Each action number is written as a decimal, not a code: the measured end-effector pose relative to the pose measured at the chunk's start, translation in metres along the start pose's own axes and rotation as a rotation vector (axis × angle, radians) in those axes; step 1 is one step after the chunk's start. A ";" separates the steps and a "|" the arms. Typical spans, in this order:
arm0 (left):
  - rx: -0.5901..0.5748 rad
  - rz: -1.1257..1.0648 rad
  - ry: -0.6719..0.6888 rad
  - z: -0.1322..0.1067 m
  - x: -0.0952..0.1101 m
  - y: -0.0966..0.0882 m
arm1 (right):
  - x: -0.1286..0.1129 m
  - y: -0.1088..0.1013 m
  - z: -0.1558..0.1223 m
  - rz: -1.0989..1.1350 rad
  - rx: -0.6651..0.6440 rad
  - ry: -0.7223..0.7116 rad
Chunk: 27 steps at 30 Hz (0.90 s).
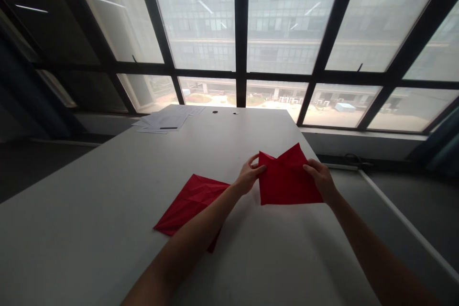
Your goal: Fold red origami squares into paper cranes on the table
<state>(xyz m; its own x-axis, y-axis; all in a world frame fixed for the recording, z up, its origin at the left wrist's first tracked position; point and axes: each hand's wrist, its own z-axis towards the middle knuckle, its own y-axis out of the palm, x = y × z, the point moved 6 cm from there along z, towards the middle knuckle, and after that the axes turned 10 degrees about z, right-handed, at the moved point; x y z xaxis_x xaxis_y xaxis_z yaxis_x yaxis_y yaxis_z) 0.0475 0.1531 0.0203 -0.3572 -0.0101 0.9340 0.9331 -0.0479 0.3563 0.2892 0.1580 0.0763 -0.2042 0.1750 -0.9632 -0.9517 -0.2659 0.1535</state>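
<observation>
Between my two hands a piece of red cloth [287, 179] is held up over the right side of the table, its top edge dipping in the middle. My left hand [250, 174] pinches its left edge, thumb in front and fingers behind. On the opposite edge my right hand [320, 179] grips it the same way. A second red cloth [193, 201], creased and spread out, lies on the table to the left. My left forearm crosses in front of part of it.
The white table [89, 215] runs away toward large windows [201, 19]. Loose paper sheets [161, 118] with a dark pen-like stick [168, 128] lie at its far left. Two small dark round spots show at the far end. The table's right edge passes close to my right hand.
</observation>
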 end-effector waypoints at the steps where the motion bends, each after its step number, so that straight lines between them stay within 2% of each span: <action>1: 0.007 -0.031 0.024 0.000 0.001 0.000 | 0.001 -0.005 -0.002 0.032 0.029 0.022; 5: -0.011 -0.040 0.101 -0.001 0.005 0.004 | 0.001 -0.015 -0.007 0.047 0.055 0.062; 9: -0.047 0.030 0.075 -0.003 0.005 0.009 | -0.013 -0.020 -0.010 -0.112 0.045 -0.018; 12: 0.033 0.107 0.026 -0.001 0.001 0.002 | -0.042 -0.016 -0.016 -0.444 0.057 -0.217; 14: 0.135 0.138 0.026 0.002 0.000 -0.008 | -0.068 0.000 -0.027 -0.720 0.022 -0.452; 15: 0.186 0.150 0.034 0.003 0.000 -0.013 | -0.077 0.012 -0.035 -0.815 -0.049 -0.573; 17: 0.290 0.182 0.058 0.006 0.000 -0.023 | -0.080 0.039 -0.052 -0.962 -0.233 -0.710; 19: 0.379 0.230 0.093 0.008 0.003 -0.032 | -0.066 0.062 -0.069 -1.073 -0.367 -0.744; 23: 0.535 0.383 0.190 0.008 0.018 -0.046 | -0.002 0.092 -0.098 -1.220 -0.591 -0.619; 25: 0.589 0.493 0.250 0.007 0.031 -0.049 | 0.027 0.101 -0.111 -1.214 -0.651 -0.548; 27: 0.577 0.629 0.311 0.006 0.043 -0.046 | 0.045 0.105 -0.121 -1.173 -0.673 -0.476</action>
<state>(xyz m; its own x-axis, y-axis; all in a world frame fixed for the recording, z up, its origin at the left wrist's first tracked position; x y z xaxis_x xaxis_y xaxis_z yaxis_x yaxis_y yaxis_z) -0.0100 0.1609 0.0440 0.3085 -0.1387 0.9411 0.8056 0.5641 -0.1810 0.2080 0.0227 0.0227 0.4254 0.8629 -0.2730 -0.3608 -0.1149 -0.9255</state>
